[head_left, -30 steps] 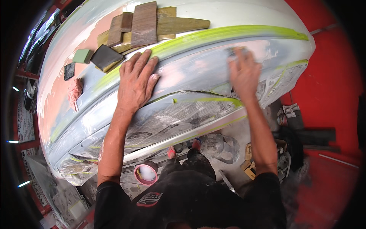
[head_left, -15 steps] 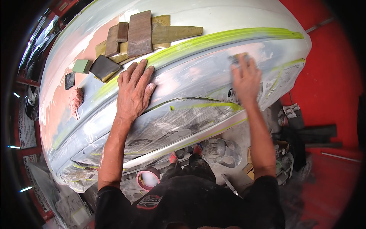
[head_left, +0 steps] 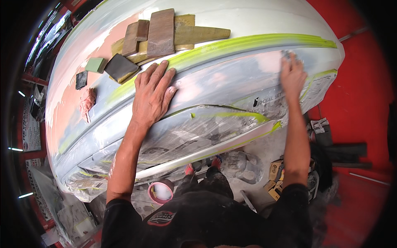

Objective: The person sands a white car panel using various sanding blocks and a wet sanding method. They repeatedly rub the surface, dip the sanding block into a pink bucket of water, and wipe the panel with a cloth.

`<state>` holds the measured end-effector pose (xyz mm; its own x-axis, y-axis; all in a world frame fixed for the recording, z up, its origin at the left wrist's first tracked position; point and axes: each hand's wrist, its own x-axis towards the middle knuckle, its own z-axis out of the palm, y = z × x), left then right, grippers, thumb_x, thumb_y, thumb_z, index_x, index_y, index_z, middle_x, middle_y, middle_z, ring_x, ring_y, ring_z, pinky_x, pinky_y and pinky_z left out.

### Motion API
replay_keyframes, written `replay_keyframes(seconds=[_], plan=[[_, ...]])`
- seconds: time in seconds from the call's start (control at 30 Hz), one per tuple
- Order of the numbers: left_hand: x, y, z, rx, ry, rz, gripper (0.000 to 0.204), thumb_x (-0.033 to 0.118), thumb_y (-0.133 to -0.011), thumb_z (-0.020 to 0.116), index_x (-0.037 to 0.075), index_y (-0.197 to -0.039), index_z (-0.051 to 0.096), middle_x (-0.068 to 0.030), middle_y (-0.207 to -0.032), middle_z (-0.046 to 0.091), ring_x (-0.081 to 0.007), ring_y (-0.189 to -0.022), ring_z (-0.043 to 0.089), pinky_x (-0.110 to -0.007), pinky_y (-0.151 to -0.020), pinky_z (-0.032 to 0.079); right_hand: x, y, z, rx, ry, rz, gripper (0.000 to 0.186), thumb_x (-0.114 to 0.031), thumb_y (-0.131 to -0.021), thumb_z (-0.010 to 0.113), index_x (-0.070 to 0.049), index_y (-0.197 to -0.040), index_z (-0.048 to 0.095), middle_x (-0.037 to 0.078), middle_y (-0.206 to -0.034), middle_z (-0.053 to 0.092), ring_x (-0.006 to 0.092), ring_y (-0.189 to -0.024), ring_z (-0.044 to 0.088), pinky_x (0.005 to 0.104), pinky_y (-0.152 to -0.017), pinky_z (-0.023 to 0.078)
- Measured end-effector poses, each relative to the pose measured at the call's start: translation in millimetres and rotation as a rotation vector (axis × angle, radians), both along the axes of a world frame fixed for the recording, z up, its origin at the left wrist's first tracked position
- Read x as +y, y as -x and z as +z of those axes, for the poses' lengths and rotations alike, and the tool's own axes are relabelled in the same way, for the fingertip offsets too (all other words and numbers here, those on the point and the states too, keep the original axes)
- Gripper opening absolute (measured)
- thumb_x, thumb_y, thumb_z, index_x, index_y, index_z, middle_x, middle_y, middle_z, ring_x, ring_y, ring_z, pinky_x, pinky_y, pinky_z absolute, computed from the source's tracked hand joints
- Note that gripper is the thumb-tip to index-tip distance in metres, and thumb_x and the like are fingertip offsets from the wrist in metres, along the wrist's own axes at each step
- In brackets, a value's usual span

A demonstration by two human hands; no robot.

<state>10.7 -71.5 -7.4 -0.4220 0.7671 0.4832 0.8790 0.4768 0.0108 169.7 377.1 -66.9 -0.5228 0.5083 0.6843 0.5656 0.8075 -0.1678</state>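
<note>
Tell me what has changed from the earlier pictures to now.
The right hand has moved rightward along the panel, still holding a small greyish piece. The left hand stays resting on the panel; the brown blocks and crumpled pink cloth lie where they were.

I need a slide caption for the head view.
Left hand rests on a curved, patchy grey-pink surface; right hand holds a small dark piece against it, brown blocks lying nearby.

The blocks lay on the panel, behind the left hand. The rag was toward the panel's left edge, the right hand and pad toward its right. A tub sat before the front edge.
</note>
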Motion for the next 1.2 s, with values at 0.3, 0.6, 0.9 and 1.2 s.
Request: replay_keyframes(seconds=[0.3, 0.6, 0.9, 1.2], plan=[[-1, 0, 0, 0.032, -0.026, -0.021, 0.045, 0.034, -0.102, 0.059, 0.008, -0.138, 0.061, -0.0138, -0.15, 0.053, -0.036, -0.134, 0.049, -0.051, -0.112, 0.035, -127, -12, -12, 0.017, 0.075, 0.243, 0.05, -0.043, -0.095, 0.066, -0.02, -0.139, 0.066, 0.023, -0.14, 0.057, 0.0467, -0.105, 0.06, 0.0541, -0.092, 0.049], [5, -3, 0, 0.089, -0.004, -0.133, 0.053, 0.044, -0.102, 0.057, 0.007, -0.14, 0.059, -0.0148, -0.152, 0.052, -0.0358, -0.137, 0.047, -0.05, -0.113, 0.036, 32, -7, 16, 0.063, 0.283, -0.145, 0.054, -0.052, -0.099, 0.054, -0.018, -0.14, 0.066, 0.024, -0.133, 0.064, 0.0511, -0.114, 0.061, 0.0564, -0.101, 0.048], [133, -59, -32, 0.151, 0.249, -0.189, 0.098, 0.074, -0.096, 0.041, -0.003, -0.158, 0.034, -0.0235, -0.166, 0.029, -0.0369, -0.156, 0.024, -0.048, -0.128, 0.021, -126, -186, -57, 0.499, 1.11, 0.064, 0.045, -0.022, -0.104, 0.061, 0.007, -0.138, 0.061, 0.017, -0.132, 0.068, 0.0198, -0.119, 0.061, 0.0323, -0.105, 0.044], [345, -87, -40, 0.2, 0.173, -0.202, 0.104, 0.076, -0.096, 0.043, -0.008, -0.157, 0.032, -0.0271, -0.166, 0.026, -0.0383, -0.157, 0.019, -0.047, -0.129, 0.017, -213, -305, -125, 0.616, 1.404, -0.158, 0.04, -0.019, -0.105, 0.061, 0.008, -0.133, 0.064, 0.009, -0.116, 0.069, 0.0161, -0.104, 0.061, 0.0291, -0.094, 0.047]])
